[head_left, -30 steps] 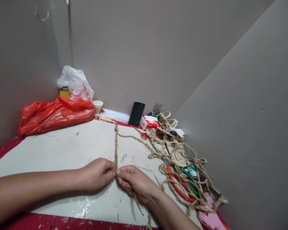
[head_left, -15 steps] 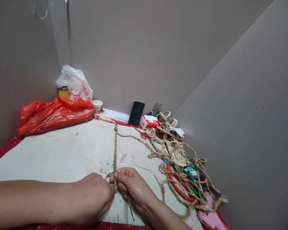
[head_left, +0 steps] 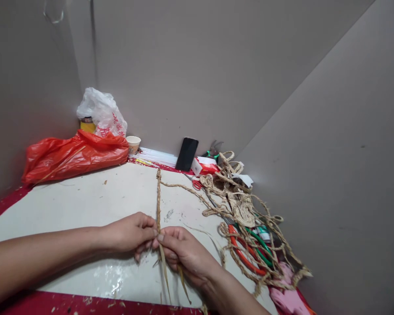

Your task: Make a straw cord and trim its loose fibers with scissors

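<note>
A narrow braided straw cord (head_left: 158,201) runs down the middle of the white board (head_left: 85,201) toward me. At its near end my left hand (head_left: 136,232) pinches the braid from the left, thumb against fingers. Close beside it, almost touching, my right hand (head_left: 180,247) is closed on the same end from the right. Loose flat straw strands (head_left: 164,273) hang below my fingers toward the board's front edge. The exact grip point is partly hidden by the fingertips.
At right lies a tangled heap of braided cord (head_left: 243,210) with red-and-green-handled scissors (head_left: 246,260) among it. Along the back stand a phone (head_left: 187,154), a paper cup (head_left: 133,144) and a red plastic bag (head_left: 75,155). Grey panels enclose the table.
My left hand has moved up and turned, coming from below the braid's end to pinch beside my right hand. The loose strands now hang straighter downward. My right hand stays nearly in place.
</note>
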A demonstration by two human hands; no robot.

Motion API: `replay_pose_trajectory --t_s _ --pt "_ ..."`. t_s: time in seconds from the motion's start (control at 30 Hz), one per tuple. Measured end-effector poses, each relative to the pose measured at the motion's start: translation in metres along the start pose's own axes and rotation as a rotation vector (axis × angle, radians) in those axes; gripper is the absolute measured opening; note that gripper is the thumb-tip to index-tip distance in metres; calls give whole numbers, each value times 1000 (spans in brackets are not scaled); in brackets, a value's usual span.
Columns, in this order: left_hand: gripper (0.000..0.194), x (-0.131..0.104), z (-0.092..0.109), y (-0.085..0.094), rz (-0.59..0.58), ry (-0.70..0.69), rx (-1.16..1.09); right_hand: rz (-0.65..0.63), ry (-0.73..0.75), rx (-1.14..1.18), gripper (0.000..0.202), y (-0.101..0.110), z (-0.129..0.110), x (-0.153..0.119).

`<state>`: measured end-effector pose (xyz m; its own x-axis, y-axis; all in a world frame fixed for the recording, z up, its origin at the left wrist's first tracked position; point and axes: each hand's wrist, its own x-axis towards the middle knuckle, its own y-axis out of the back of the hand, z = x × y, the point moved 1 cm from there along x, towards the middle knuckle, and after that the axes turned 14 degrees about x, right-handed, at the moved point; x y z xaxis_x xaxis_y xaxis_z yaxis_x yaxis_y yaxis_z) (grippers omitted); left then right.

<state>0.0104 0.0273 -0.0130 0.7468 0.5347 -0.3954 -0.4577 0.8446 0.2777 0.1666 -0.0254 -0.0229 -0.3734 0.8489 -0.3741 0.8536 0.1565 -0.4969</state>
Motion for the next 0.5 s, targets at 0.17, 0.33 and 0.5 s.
replay_pose_trajectory --t_s 0.17,0.33,0.5 --pt "24 -8 9 5 82 -162 280 46 132 -482 23 5 -3 -1" --pt "23 0 0 3 85 -38 259 139 291 -965 28 0 -4 -9" --pt "22 4 -8 -2 127 -49 171 203 280 -1209 29 -4 -14 -21"
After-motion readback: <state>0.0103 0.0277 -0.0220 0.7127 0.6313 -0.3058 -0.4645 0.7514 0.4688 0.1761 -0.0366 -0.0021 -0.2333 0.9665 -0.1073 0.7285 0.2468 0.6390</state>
